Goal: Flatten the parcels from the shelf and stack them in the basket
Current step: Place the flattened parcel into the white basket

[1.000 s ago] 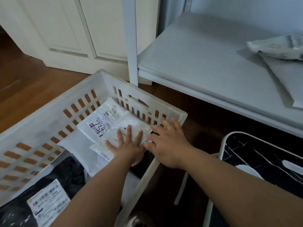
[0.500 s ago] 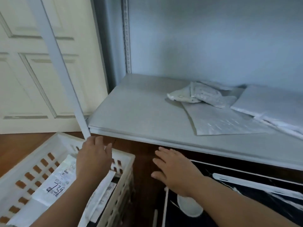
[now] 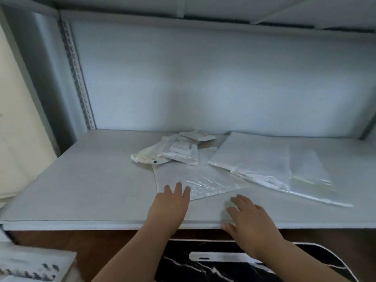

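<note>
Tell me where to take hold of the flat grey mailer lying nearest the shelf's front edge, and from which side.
Take the flat grey mailer by its near corner, coming from the front, where the left hand already reaches it. That corner lies free on the shelf, while the far end sits under the crumpled parcels. It lies very flat, so probably slide fingers under for a pinch grip.

The shelf (image 3: 85, 180) is pale grey, its back wall a bluish white. On it, a grey mailer (image 3: 195, 180) with a glossy clear patch, a cream parcel (image 3: 146, 157) left of it, and a white labelled parcel (image 3: 181, 151). Below the shelf: brown floor (image 3: 97, 247), a black panel (image 3: 203, 269) with white veins, and a white basket (image 3: 30, 267).
</note>
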`<state>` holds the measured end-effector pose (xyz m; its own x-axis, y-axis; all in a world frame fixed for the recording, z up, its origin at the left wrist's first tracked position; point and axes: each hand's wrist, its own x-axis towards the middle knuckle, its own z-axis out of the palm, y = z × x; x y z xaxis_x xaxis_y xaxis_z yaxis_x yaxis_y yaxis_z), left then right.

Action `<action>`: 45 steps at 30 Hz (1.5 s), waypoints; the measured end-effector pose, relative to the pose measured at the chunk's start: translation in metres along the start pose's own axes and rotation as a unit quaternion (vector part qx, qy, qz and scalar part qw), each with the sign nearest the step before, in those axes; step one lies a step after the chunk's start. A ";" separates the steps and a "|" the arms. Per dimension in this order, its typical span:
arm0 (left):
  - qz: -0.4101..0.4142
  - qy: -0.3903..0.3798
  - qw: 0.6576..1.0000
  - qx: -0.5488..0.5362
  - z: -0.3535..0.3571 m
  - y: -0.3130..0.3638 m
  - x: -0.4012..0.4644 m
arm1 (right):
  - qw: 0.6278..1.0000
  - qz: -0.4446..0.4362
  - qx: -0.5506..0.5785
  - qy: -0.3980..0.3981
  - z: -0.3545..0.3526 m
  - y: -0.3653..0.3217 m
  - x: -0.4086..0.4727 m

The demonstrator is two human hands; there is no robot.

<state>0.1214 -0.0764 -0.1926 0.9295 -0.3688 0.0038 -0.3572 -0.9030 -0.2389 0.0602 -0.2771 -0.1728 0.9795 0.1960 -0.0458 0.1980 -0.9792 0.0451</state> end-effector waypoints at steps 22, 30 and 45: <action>-0.131 0.254 0.933 -0.219 -0.126 -0.048 -0.062 | 0.830 0.194 0.494 0.172 -0.049 0.033 -0.049; -0.223 0.265 0.803 -0.486 -0.166 -0.035 -0.125 | 0.725 0.130 0.653 0.174 -0.103 0.042 -0.105; -0.371 -0.105 0.697 -0.605 0.003 0.068 -0.192 | 0.917 0.263 0.279 -0.115 0.068 0.028 -0.166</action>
<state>-0.0809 -0.0663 -0.2122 0.8473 0.2233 -0.4820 0.5305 -0.3997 0.7475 -0.0997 -0.3412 -0.2317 0.8886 -0.2639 -0.3752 -0.4103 -0.8229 -0.3931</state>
